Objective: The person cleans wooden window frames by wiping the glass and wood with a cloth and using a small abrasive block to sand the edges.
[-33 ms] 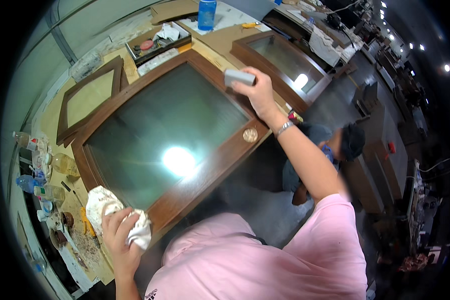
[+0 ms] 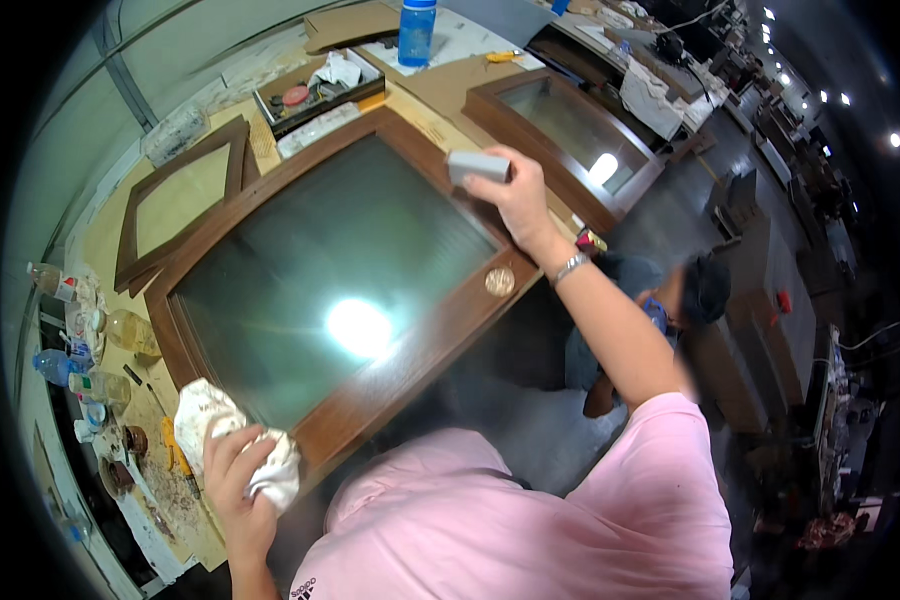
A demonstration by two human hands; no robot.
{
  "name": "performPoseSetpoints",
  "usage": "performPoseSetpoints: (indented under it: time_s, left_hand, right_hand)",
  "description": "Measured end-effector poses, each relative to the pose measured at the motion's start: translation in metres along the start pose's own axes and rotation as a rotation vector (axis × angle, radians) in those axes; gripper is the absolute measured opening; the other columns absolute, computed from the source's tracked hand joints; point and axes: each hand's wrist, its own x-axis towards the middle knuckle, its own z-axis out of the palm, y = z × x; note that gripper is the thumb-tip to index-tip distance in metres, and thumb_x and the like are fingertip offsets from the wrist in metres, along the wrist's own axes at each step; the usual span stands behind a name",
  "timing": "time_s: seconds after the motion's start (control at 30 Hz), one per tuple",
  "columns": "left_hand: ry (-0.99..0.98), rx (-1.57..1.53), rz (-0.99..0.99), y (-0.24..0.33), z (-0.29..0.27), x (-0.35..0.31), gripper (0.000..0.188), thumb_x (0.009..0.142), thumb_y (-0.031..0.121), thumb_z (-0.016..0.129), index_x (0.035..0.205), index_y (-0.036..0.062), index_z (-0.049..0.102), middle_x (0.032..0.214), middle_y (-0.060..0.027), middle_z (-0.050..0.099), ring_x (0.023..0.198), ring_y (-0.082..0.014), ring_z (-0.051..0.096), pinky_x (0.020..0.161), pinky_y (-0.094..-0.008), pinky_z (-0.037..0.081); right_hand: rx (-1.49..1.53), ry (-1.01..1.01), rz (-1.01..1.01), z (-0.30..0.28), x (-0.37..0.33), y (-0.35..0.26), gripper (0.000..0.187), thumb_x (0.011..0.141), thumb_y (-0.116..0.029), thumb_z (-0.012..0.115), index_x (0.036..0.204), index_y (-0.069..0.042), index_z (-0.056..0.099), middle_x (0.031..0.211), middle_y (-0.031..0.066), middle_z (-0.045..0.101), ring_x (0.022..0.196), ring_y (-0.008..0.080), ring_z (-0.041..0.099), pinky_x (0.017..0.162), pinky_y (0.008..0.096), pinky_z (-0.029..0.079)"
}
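A brown wooden framed glass door (image 2: 345, 425) lies across the worktable in front of me, with a bright lamp reflected in its glass. My right hand (image 2: 522, 200) grips a grey sanding block (image 2: 477, 167) on the far right rail of the frame. Bunched in my left hand (image 2: 238, 475) is a white, stained cloth (image 2: 202, 418), at the door's near left corner. The fingers of that hand curl round the cloth. A round tan disc (image 2: 499, 282) rests on the frame's right corner.
Smaller wooden frames flank the door, one at left (image 2: 130, 215) and a glazed one at right (image 2: 480, 95). Bottles (image 2: 105, 388) line the left table edge. Behind are a tool tray (image 2: 320, 115) and a blue bottle (image 2: 416, 35). Another person (image 2: 620, 300) is low beyond my right arm.
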Motion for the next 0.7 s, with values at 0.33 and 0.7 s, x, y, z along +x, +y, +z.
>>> performPoseSetpoints:
  time_s: [0.33, 0.7]
  left_hand:
    - [-0.111, -0.013, 0.013, 0.054, 0.048, 0.064, 0.040, 0.059, 0.003, 0.059, 0.096, 0.0056, 0.072, 0.105, -0.0104, 0.069, 0.089, -0.0339, 0.056, 0.080, -0.0416, 0.047]
    - [0.021, 0.085, -0.107, 0.055, 0.075, 0.062, 0.028, 0.064, 0.018, 0.068, 0.091, 0.0087, 0.072, 0.096, -0.0089, 0.068, 0.081, -0.0320, 0.057, 0.074, -0.0418, 0.044]
  right_hand:
    - [0.215, -0.166, 0.188, -0.025, 0.088, 0.023, 0.022, 0.077, -0.006, 0.071, 0.097, 0.001, 0.065, 0.091, 0.0055, 0.067, 0.087, 0.0126, 0.062, 0.079, 0.0283, 0.051]
    - [-0.148, -0.396, 0.041, 0.022, 0.202, 0.058, 0.028, 0.071, -0.008, 0.076, 0.093, 0.000, 0.063, 0.085, 0.0066, 0.066, 0.079, 0.0135, 0.062, 0.071, 0.0282, 0.050]
